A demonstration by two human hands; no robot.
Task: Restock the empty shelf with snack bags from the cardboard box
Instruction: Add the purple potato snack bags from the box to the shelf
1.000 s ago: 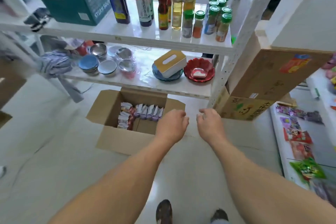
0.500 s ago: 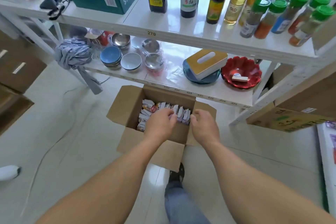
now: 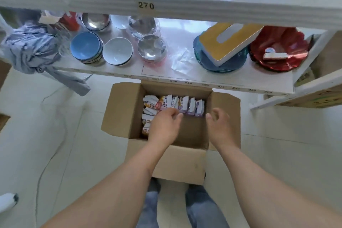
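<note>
Both hands, left (image 3: 164,126) and right (image 3: 221,127), loosely curled, hover over upright snack bags (image 3: 182,105) rowed left-to-right in the cardboard box (image 3: 118,114)

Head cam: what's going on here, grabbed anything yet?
A person stands over an open cardboard box on the floor, both hands reaching in. The left hand is at the snack bags lined along the far wall, fingers curling toward them, no bag clearly held. The right hand hangs open over the bare part of the box. Nothing lifted yet.
</note>
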